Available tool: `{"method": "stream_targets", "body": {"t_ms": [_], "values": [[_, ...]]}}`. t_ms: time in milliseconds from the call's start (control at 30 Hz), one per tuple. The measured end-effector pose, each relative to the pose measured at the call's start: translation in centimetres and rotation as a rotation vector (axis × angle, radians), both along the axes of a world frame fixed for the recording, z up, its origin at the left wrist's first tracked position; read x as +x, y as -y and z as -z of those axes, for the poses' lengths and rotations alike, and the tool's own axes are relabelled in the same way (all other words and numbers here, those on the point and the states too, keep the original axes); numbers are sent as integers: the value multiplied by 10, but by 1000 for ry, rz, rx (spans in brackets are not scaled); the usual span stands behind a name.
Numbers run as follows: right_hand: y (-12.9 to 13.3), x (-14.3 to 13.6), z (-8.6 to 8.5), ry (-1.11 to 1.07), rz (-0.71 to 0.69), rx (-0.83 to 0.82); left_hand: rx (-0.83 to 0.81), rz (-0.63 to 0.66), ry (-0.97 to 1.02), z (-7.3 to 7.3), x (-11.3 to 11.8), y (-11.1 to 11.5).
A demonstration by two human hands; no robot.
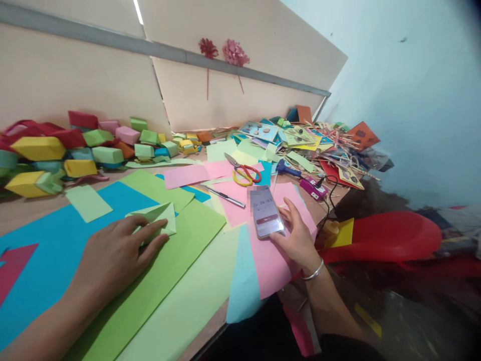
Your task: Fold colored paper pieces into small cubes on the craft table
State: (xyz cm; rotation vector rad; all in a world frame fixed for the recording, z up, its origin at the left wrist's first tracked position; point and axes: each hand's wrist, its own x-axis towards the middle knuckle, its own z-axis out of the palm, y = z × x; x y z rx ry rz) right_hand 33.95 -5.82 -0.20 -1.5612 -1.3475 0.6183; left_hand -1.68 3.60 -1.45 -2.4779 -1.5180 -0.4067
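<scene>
My left hand (116,248) rests with spread fingers on a small folded pale green paper (170,216), which lies on bright green sheets (188,235). My right hand (296,233), with a silver bangle at the wrist, has thumb and fingers at the lower right edge of a phone (266,213), gripping it over pink paper (274,271). The phone's screen is lit and shows digits. Just beyond the phone lie scissors (242,170) with red and yellow handles. A slim cutter knife (223,195) is on the paper to the phone's left.
Colourful folded paper boxes (108,155) line the back left. Cards and sticks (300,135) pile up at the back right, near a blue glue gun (287,169) and purple power socket (313,188). A red chair (391,235) stands right of the table. Paper flowers (235,52) hang behind.
</scene>
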Motion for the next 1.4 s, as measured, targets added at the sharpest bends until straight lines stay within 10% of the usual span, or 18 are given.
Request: {"method": "stream_targets", "body": {"t_ms": [667,1400], "values": [[-19,17,-12,-406,-216,-230,-24,2,2,-3,1,2],[-17,18,0,-614,-89,-93,6,-10,45,-2,2,2]]}}
